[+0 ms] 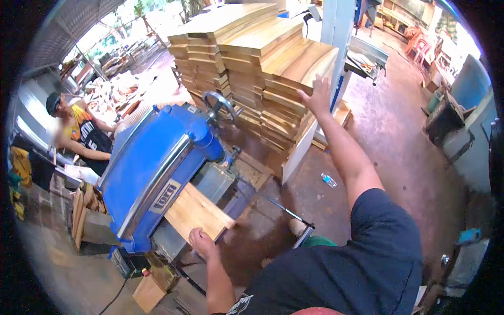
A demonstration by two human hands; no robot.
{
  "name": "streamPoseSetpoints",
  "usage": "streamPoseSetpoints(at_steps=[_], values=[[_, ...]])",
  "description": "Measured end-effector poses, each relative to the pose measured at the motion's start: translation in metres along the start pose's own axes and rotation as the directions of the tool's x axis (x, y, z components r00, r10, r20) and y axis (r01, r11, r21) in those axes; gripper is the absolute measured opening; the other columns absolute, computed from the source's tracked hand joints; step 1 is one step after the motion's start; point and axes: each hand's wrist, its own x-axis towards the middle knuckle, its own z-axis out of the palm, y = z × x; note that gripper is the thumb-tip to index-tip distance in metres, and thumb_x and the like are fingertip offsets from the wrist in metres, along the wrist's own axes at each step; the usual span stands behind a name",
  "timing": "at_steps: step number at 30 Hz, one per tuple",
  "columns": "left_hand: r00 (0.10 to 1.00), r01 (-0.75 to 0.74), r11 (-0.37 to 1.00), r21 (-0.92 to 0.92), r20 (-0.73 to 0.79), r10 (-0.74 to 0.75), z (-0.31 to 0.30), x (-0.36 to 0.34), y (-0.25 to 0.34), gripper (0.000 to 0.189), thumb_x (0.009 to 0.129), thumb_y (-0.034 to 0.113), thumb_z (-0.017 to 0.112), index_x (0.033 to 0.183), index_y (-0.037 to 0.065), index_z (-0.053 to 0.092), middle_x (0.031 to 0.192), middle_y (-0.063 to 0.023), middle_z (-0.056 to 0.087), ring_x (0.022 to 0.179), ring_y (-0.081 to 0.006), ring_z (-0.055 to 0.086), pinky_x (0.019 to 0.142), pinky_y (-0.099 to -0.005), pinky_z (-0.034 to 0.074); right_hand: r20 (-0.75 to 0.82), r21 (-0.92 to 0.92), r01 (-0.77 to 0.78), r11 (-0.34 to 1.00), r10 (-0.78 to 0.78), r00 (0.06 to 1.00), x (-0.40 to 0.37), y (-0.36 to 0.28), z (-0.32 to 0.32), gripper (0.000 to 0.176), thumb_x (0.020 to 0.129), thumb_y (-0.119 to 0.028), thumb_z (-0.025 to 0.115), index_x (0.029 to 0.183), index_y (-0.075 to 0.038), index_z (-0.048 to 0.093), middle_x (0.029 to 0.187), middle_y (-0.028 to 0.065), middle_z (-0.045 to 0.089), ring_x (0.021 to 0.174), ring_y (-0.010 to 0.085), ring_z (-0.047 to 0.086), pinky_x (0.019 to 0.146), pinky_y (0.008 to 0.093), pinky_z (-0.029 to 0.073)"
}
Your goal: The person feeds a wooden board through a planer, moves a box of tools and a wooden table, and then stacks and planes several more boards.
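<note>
A wooden board (197,212) sticks out of the blue thickness planer (152,163), its far end hidden under the machine's hood. My left hand (202,243) grips this board at its near side edge, fingers bent over the top face. My right arm stretches forward to a tall stack of thick planks (262,68). There my right hand (317,96) is open, fingers spread, at the stack's right edge and holding nothing. A handwheel (220,107) stands up on the planer between the machine and the stack.
Across the planer stands another person (84,131) with an arm at the machine's far side. A metal post (336,31) rises beside the stack. A plastic bottle (328,180) lies on the floor. Loose wood offcuts (148,292) lie below the planer.
</note>
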Motion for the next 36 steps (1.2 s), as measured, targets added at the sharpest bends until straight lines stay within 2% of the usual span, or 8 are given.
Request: streamPoseSetpoints(at_steps=[5, 7, 11, 14, 23, 29, 32, 36], values=[[1.000, -0.011, 1.000, -0.010, 0.029, 0.011, 0.008, 0.016, -0.015, 0.014, 0.074, 0.004, 0.053, 0.086, 0.003, 0.061, 0.095, -0.0141, 0.061, 0.092, -0.0316, 0.056, 0.086, -0.0420, 0.042, 0.411, 0.374, -0.174, 0.911, 0.005, 0.912, 0.039, 0.057, 0.015, 0.092, 0.068, -0.044, 0.077, 0.135, 0.002, 0.033, 0.134, 0.0271, 0.040, 0.128, 0.0365, 0.037, 0.107, 0.0384, 0.030], [0.974, -0.167, 0.984, -0.064, 0.141, 0.175, 0.005, 0.028, -0.029, 0.015, 0.075, 0.003, 0.053, 0.088, 0.003, 0.060, 0.094, -0.0142, 0.060, 0.092, -0.0309, 0.056, 0.083, -0.0395, 0.044, 0.331, 0.368, -0.135, 0.920, 0.006, 0.944, 0.041, 0.072, 0.018, 0.093, 0.066, -0.038, 0.079, 0.135, 0.004, 0.033, 0.133, 0.0259, 0.043, 0.125, 0.0339, 0.042, 0.105, 0.0361, 0.033], [0.855, 0.080, 0.977, -0.200, 0.517, 0.036, -0.028, 0.059, -0.019, 0.019, 0.078, 0.002, 0.058, 0.097, 0.003, 0.061, 0.094, -0.0145, 0.058, 0.086, -0.0275, 0.059, 0.076, -0.0354, 0.049, 0.319, 0.545, -0.303, 0.782, 0.141, 0.937, 0.041, 0.118, -0.014, 0.094, 0.068, -0.026, 0.081, 0.139, 0.002, 0.026, 0.130, 0.0224, 0.046, 0.118, 0.0282, 0.048, 0.101, 0.0371, 0.038], [0.798, 0.057, 0.973, -0.224, 0.596, 0.091, -0.034, 0.056, 0.045, 0.024, 0.079, 0.004, 0.059, 0.103, 0.002, 0.060, 0.098, -0.0126, 0.059, 0.085, -0.0236, 0.060, 0.076, -0.0336, 0.049, 0.819, 0.571, -0.779, -0.259, 0.235, 0.523, 0.057, 0.168, -0.006, 0.081, 0.078, -0.020, 0.072, 0.140, -0.003, 0.022, 0.118, 0.0172, 0.051, 0.097, 0.0257, 0.057, 0.083, 0.0438, 0.050], [0.805, 0.303, 0.537, -0.788, 0.513, 0.298, 0.059, 0.059, 0.306, 0.041, 0.092, 0.021, 0.056, 0.127, 0.001, 0.045, 0.113, -0.0122, 0.056, 0.100, -0.0197, 0.056, 0.088, -0.0314, 0.044, 0.877, 0.474, -0.880, 0.020, 0.085, 0.474, 0.029, 0.147, -0.069, 0.051, 0.083, -0.014, 0.066, 0.126, -0.001, 0.042, 0.112, 0.0135, 0.058, 0.098, 0.0214, 0.059, 0.079, 0.0363, 0.052], [0.298, 0.922, 0.100, -0.374, 0.850, 0.435, 0.071, 0.091, 0.400, 0.052, 0.093, 0.030, 0.054, 0.133, 0.001, 0.039, 0.125, -0.0141, 0.053, 0.110, -0.0221, 0.053, 0.093, -0.0342, 0.042, 0.923, 0.367, -0.923, -0.113, -0.079, 0.376, -0.119, 0.132, -0.211, 0.085, 0.072, -0.006, 0.073, 0.141, -0.005, 0.024, 0.134, 0.0078, 0.044, 0.123, 0.0200, 0.043, 0.104, 0.0368, 0.036], [0.451, 0.743, 0.376, -0.553, 0.830, 0.330, 0.097, 0.074, 0.410, 0.041, 0.092, 0.026, 0.054, 0.123, 0.000, 0.050, 0.112, -0.0114, 0.060, 0.099, -0.0186, 0.059, 0.085, -0.0327, 0.048, 0.912, 0.386, -0.922, 0.012, -0.154, 0.380, -0.187, 0.131, -0.230, 0.088, 0.073, -0.017, 0.075, 0.141, -0.001, 0.021, 0.134, 0.0080, 0.041, 0.125, 0.0188, 0.039, 0.105, 0.0345, 0.031], [0.366, 0.837, 0.372, -0.402, 0.916, 0.165, 0.102, 0.062, 0.393, 0.035, 0.087, 0.023, 0.061, 0.113, 0.000, 0.055, 0.105, -0.0099, 0.062, 0.092, -0.0172, 0.060, 0.079, -0.0326, 0.050, 0.970, 0.236, -0.968, 0.086, -0.083, 0.229, -0.232, 0.139, -0.205, 0.059, 0.084, -0.021, 0.066, 0.131, 0.000, 0.037, 0.122, 0.0103, 0.051, 0.112, 0.0177, 0.048, 0.097, 0.0336, 0.039]])
